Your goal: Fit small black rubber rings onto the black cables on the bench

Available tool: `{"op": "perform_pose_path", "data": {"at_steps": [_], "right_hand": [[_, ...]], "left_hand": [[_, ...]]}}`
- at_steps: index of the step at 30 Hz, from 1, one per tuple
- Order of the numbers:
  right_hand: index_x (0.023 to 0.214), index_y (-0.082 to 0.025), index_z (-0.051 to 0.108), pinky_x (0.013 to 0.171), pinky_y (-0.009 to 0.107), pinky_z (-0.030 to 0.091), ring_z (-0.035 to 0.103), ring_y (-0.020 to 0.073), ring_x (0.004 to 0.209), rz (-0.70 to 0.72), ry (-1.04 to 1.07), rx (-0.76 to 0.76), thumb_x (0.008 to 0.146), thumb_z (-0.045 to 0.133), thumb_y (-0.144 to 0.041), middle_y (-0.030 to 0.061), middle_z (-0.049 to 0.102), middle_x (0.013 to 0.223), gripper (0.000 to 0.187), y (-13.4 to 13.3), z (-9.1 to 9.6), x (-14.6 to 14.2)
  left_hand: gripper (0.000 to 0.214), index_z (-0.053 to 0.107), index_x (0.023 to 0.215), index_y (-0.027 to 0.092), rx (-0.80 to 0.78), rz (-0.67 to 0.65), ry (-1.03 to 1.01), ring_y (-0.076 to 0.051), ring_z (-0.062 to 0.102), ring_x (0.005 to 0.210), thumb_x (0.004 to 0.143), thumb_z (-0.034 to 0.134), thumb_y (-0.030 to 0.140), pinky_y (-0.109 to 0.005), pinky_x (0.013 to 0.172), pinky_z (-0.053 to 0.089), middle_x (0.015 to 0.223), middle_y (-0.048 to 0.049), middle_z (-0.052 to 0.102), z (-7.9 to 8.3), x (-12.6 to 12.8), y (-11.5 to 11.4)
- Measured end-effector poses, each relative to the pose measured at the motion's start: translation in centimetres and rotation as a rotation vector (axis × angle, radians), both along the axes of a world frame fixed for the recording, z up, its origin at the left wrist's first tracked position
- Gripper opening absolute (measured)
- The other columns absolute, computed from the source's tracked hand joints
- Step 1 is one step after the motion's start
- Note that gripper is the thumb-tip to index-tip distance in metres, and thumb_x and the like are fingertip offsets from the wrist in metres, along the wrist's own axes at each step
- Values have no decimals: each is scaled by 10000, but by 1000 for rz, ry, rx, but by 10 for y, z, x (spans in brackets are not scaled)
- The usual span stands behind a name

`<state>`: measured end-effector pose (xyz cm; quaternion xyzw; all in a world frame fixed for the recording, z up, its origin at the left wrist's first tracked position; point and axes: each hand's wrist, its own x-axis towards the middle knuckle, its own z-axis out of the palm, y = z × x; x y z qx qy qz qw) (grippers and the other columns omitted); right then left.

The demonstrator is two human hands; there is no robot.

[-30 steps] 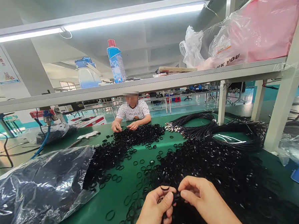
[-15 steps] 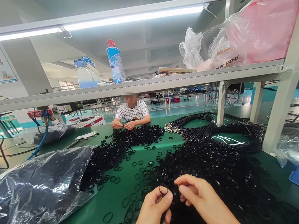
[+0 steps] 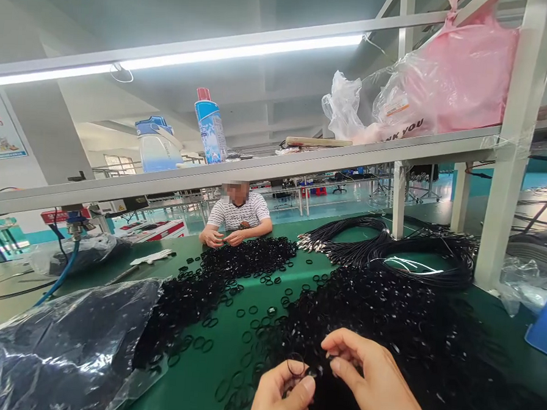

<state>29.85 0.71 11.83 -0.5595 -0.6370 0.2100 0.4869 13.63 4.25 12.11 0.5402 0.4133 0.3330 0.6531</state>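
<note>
My left hand [image 3: 282, 394] is closed, a thin black ring [image 3: 296, 360] pinched between thumb and forefinger and standing up from the fingertips. To its right, my right hand [image 3: 363, 366] has thumb and fingers drawn together. A small dark bit shows at its fingertips, too small to name. The two hands are close but apart. Both hover over a large heap of black rings [image 3: 378, 308] spread on the green table [image 3: 179, 386]. Loose rings lie scattered to the left of my left hand.
A clear plastic bag [image 3: 59, 347] of black rings spills at left. Across the table a person [image 3: 239, 212] in a striped shirt handles small pieces behind another ring pile [image 3: 247, 255]. Coiled black cables [image 3: 418, 252] lie near a shelf post [image 3: 508, 180]. A blue bin [image 3: 544, 329] stands at right.
The view has tilted up slightly. My left hand still holds the ring, now tipped a little differently. A dark bit has come into view at my right fingertips.
</note>
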Motion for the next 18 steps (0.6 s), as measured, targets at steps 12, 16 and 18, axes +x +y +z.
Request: {"op": "perform_pose_path", "data": {"at_steps": [12,16,18], "right_hand": [[941,-192,609,826,226,443,556,87,858,175,143,-73,799,499,-264,-21,594,922,194,3,-3,1],[922,-252,608,809,226,413,536,62,841,37,-59,-33,842,422,-227,-59,585,913,204,-1,3,9],[928,-294,600,856,237,369,510,50,916,-44,-250,23,856,345,-147,-83,567,976,303,-6,7,14]], "left_hand": [[733,420,885,213,6,-137,95,19,422,365,426,710,706,-86,329,249,727,64,569,6,-5,1],[609,460,873,172,9,-117,82,8,401,332,531,672,629,-86,324,219,688,43,580,7,-4,-1],[647,501,881,163,29,-46,69,1,387,309,510,670,665,-87,317,195,667,26,600,7,-4,-2]]}}
